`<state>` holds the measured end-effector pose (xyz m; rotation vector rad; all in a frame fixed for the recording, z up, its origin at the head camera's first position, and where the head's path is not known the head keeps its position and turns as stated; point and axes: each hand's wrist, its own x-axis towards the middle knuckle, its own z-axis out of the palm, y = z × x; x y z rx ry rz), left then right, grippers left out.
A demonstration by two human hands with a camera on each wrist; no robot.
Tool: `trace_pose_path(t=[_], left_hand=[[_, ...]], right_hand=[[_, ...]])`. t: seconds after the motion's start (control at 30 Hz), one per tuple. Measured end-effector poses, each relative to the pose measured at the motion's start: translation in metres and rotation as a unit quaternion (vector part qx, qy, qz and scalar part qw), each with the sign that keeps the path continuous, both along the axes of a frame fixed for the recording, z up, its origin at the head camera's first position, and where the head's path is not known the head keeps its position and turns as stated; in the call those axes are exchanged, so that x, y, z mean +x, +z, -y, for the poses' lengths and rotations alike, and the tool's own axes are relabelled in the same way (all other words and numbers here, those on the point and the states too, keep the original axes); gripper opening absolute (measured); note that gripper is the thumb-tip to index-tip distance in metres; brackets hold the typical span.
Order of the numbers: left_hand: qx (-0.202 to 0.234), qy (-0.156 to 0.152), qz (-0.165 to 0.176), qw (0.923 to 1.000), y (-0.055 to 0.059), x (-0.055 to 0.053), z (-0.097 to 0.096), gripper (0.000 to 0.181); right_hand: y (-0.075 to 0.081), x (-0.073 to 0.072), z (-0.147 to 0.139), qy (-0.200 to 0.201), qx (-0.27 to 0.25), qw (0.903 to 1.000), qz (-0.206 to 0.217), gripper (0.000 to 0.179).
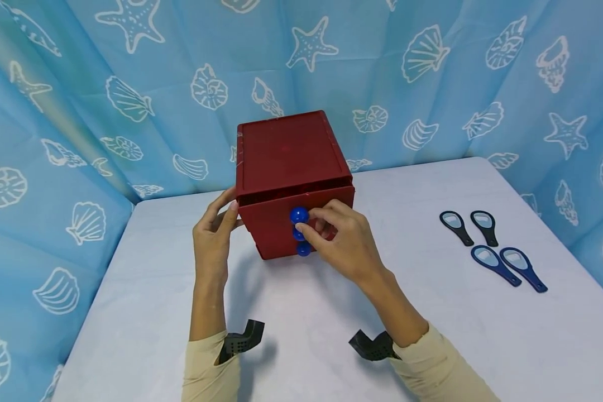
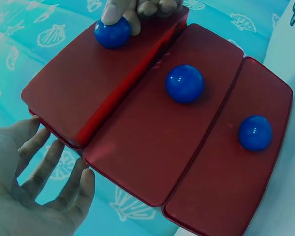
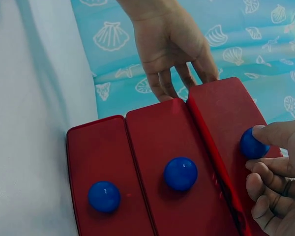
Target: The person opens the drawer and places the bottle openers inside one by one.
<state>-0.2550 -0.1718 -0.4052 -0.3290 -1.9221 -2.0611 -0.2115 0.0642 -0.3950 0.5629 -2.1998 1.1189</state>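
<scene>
A dark red box of three drawers (image 1: 286, 151) stands at the back of the table, a round blue knob on each drawer front. The top drawer (image 2: 83, 83) sticks out a little past the two below it. My right hand (image 1: 349, 240) pinches the top knob (image 3: 253, 143) between thumb and forefinger, its other fingers curled near the drawer front. Against the box's left side rests my left hand (image 1: 213, 234), fingers extended and spread along the edge. The middle knob (image 2: 184, 83) and bottom knob (image 2: 255, 133) are untouched. What lies inside the drawers is hidden.
To the right on the white table (image 1: 151, 312) lie two black magnifying glasses (image 1: 456, 226) and two blue magnifying glasses (image 1: 496, 265). A blue shell-patterned curtain (image 1: 311, 72) hangs behind the box and along the sides.
</scene>
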Motion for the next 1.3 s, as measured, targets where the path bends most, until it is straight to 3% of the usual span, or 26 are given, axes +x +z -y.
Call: trace_pose_path(t=[0.7,0.9,1.1,1.3], left_hand=[[-0.009,0.004,-0.001,0.9999,0.005,-0.001,-0.008,0.039],[-0.015,0.005,0.007,0.9998,0.003,0.001,-0.006,0.039],[-0.017,0.01,0.005,0.9998,0.002,-0.001,-0.002,0.04],[-0.02,0.014,0.016,0.9996,-0.002,0.001,-0.001,0.041]], right_hand=[[0.005,-0.016,-0.005,-0.021,0.008,0.9997,0.006,0.024],[-0.003,-0.01,-0.008,-0.025,0.004,0.9977,0.063,0.021],[-0.021,-0.005,-0.003,-0.042,0.047,0.9872,0.147,0.02],[-0.039,-0.006,0.007,-0.046,0.04,0.9839,0.168,0.021]])
